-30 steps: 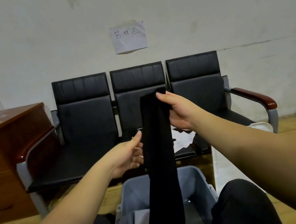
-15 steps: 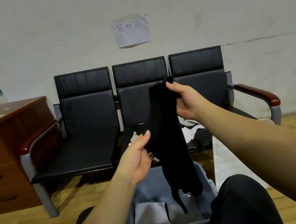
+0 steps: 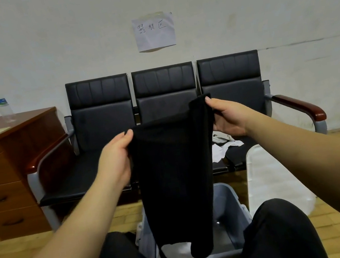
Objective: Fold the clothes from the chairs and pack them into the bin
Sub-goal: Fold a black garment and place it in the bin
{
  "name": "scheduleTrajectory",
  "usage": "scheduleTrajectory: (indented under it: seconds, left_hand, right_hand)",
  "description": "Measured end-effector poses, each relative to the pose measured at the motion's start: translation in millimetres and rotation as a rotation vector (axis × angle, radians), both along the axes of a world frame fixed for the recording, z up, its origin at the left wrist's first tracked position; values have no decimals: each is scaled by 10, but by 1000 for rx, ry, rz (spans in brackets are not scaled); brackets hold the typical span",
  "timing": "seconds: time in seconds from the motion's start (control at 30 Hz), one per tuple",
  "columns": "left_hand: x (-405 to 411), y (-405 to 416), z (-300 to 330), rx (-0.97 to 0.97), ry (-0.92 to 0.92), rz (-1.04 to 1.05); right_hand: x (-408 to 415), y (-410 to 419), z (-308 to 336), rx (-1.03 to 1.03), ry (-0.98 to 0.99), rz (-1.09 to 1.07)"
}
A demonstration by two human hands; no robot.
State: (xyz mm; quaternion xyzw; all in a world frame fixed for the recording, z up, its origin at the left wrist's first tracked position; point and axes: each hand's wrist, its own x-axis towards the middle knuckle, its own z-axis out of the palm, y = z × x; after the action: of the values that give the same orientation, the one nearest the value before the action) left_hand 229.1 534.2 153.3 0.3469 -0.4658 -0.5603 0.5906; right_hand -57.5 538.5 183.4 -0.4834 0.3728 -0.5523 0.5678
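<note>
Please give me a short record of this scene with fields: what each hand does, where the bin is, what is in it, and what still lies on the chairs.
left hand: left hand grips the left top edge of the black garment
right hand: right hand grips its right top corner, held higher
garment: hangs spread between both hands, lower end inside the bin
bin: grey bin on the floor between the knees
in bin: a light folded cloth
chairs: light clothes on the seat of the chairs

Showing plain black on the garment point(image 3: 175, 172) hanging between both grips. Showing grey on the bin point(image 3: 231, 203) below the grips, white on folded cloth point(image 3: 176, 249) inside. Showing black on chairs point(image 3: 101, 117) beyond, pale white-grey on clothes point(image 3: 226, 142) under the right grip.
</note>
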Motion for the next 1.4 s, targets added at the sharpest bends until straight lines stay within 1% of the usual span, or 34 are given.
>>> scheduleTrajectory:
  seconds: [0.1, 0.3, 0.43, 0.67, 0.8, 0.93, 1.0, 1.1, 1.17, 1.27, 1.4]
  left_hand:
    - [142, -79, 210, 4, 23, 22]
    - [481, -260, 543, 73, 58, 121]
    - [691, -366, 683, 78, 15, 192]
    - [1027, -500, 728, 66, -117, 291]
    - [1011, -508, 726, 62, -237, 301]
    - [1032, -576, 686, 22, -463, 344]
    - [1067, -596, 661, 45, -530, 368]
    - [1076, -592, 663, 101, -511, 343]
    - [1081, -595, 662, 186, -460, 289]
    - [1117, -622, 649, 284, -432, 234]
    - [1109, -634, 659, 269, -434, 168]
  right_hand:
    - [-170, 49, -3, 22, 12, -58]
    - [-545, 78, 13, 48, -38, -282]
    - [-742, 93, 35, 73, -42, -369]
    - [-867, 127, 53, 40, 293, -668]
    - [-896, 133, 25, 60, 371, -742]
    - [-927, 121, -7, 117, 358, -750]
    - [-947, 114, -17, 157, 320, -732]
    - [-1003, 101, -8, 238, 199, -683]
    - [-1033, 111, 11, 289, 139, -621]
    - [-1030, 137, 19, 325, 101, -536]
    - [-1036, 126, 16, 297, 97, -496]
